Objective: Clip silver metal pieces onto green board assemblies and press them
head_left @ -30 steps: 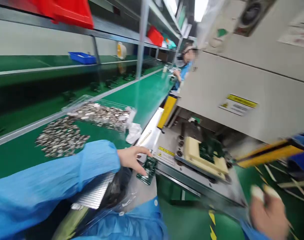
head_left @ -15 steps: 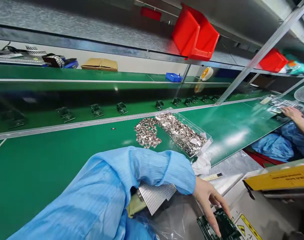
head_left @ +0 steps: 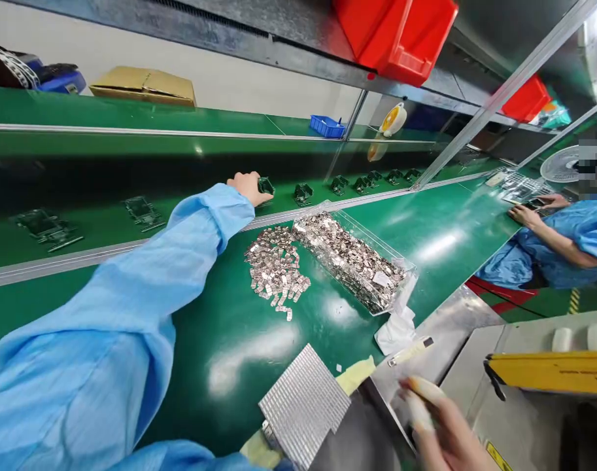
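Evidently the work at the lane (head_left: 99, 222) beyond the desk (head_left: 195, 353)'s far edge was partly along: eight green circuit boards stood there in an uneven row, two to the left and six to the right of the person's left hand (head_left: 245, 186). Its fingers were closed on a further board (head_left: 265, 186) just behind the rail (head_left: 278, 217); whether that board rested on the lane could not be told.

Many metal pieces were yet unused, by the look of it, in a loose pile (head_left: 277, 267) toward the far edge and in a clear tray (head_left: 410, 282) slanting toward the right edge. The right hand (head_left: 438, 418) was blurred beyond that edge, fingers bent, and it could not be told whether they gripped anything.

Crumpled white paper (head_left: 396, 332) lay by the right edge, and a ribbed silver sheet (head_left: 305, 402) at the near edge. Red bins (head_left: 396, 39) sat on a shelf overhead, a blue tray (head_left: 326, 126) on the ledge behind. Farther along, a co-worker's hands (head_left: 526, 216) were busy at the same desk.
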`<state>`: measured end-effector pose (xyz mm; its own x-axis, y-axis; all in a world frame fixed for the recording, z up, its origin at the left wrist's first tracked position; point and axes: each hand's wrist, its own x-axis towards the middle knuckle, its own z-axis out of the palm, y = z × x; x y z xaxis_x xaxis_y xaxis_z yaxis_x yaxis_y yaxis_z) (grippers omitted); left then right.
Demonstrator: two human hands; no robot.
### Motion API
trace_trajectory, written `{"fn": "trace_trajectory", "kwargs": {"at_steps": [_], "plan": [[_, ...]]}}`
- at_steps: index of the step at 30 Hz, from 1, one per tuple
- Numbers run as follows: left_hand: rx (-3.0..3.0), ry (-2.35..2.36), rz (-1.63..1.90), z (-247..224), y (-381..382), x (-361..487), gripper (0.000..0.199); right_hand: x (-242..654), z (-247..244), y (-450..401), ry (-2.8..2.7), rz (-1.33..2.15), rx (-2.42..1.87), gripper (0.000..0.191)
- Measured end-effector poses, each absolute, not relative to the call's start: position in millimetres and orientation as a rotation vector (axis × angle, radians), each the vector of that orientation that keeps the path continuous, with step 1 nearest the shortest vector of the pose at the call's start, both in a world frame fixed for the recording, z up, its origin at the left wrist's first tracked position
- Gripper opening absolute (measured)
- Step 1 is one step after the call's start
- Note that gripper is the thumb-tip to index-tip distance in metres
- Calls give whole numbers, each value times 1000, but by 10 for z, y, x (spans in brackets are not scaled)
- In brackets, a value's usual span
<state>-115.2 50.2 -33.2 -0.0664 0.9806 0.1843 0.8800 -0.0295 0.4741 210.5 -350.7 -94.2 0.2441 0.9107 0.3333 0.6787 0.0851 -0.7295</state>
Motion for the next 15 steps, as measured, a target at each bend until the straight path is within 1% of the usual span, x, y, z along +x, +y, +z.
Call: {"fn": "trace_trajectory", "kwargs": {"at_steps": [4,7,9,12,13,15], "plan": [[1838,2150,644,-602,780,-1163,64,1722,-1027,-2610,-1724,534,-1659,25],[1848,2125,640,-612,740,-1142,80,1449,-1028,-1996,-1843,598,-1776,22],[1979,2007,756,-569,539,-1220,84,1323,-1045,-1703,-1895,590,-1861,15],[2145,1790,1104,-572,35,-1532,72,1224,-1116,-1448,-1921,562,-1905,4],[2125,1778,1207,-613,-141,-1673,70,1212,-1144,-1403,-1928,559,-1911,4],[1963,1881,1259,-748,-422,-1949,77,1206,-1188,-1357,-1939,568,-1916,6]]}}
